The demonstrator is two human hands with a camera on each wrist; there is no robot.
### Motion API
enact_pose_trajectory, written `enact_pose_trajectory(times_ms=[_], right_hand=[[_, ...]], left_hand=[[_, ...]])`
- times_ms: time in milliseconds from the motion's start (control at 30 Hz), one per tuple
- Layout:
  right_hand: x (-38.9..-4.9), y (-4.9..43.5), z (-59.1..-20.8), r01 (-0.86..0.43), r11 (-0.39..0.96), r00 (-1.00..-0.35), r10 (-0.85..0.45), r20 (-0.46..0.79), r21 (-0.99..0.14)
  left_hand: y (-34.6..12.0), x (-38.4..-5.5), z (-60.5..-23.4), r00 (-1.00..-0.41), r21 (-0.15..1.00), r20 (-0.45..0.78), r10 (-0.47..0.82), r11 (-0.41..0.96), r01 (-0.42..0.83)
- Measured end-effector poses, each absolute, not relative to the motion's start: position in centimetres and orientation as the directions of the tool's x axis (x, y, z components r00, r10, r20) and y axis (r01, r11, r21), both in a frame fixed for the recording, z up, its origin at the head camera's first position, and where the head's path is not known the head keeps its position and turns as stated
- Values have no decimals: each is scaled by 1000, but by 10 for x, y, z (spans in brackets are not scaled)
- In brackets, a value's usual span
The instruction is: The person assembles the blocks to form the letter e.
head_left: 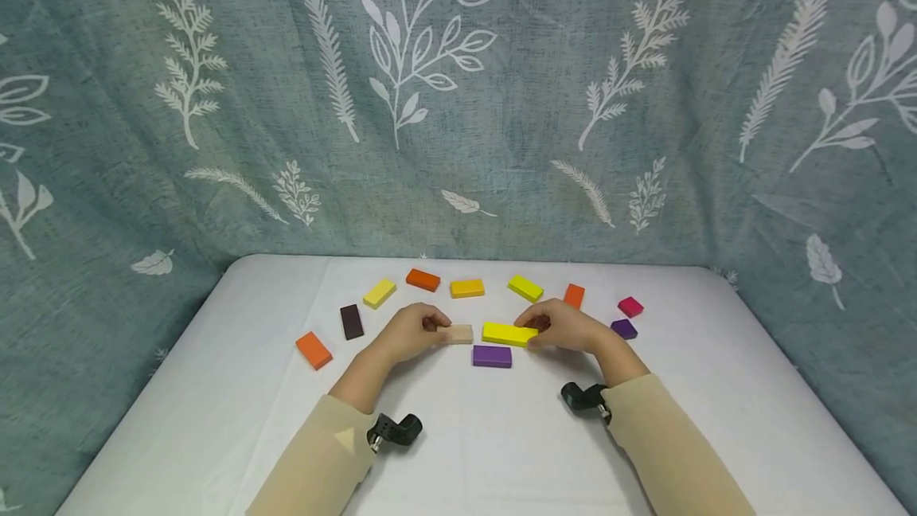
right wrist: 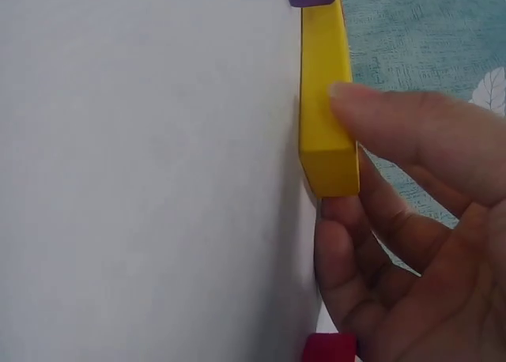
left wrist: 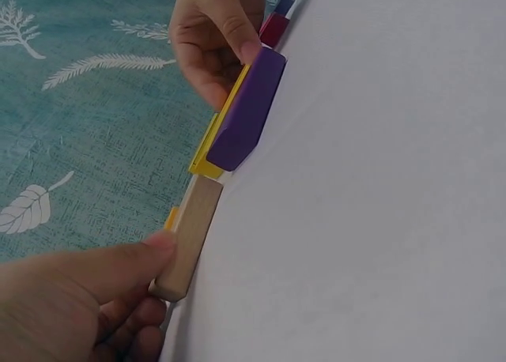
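Beige sleeves (head_left: 308, 460) lead to the left hand (head_left: 410, 332) pinching a bare-wood block (head_left: 461, 334) and the right hand (head_left: 564, 325) pinching a yellow block (head_left: 504, 333), where light, level grips should keep both aligned.

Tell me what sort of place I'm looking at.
Probably an indoor tabletop recording booth: a white-covered table, leaf-printed teal fabric hung behind it and at both sides, and black wrist-worn devices that look like cameras.
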State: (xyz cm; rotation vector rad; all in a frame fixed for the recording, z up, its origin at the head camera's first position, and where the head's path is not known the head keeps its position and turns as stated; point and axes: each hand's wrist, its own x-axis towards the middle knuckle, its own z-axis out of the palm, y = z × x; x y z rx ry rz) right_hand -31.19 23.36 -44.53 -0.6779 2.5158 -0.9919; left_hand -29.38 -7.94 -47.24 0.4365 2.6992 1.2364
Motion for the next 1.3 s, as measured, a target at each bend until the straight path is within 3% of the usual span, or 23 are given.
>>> enact_pose_trajectory(times_ms=[1300], right_hand=[[-316, 227, -450, -312, 602, -805, -579, -132, -735]], left_hand=[[-76, -295, -476, -944, 769, 5, 329, 603, 214]])
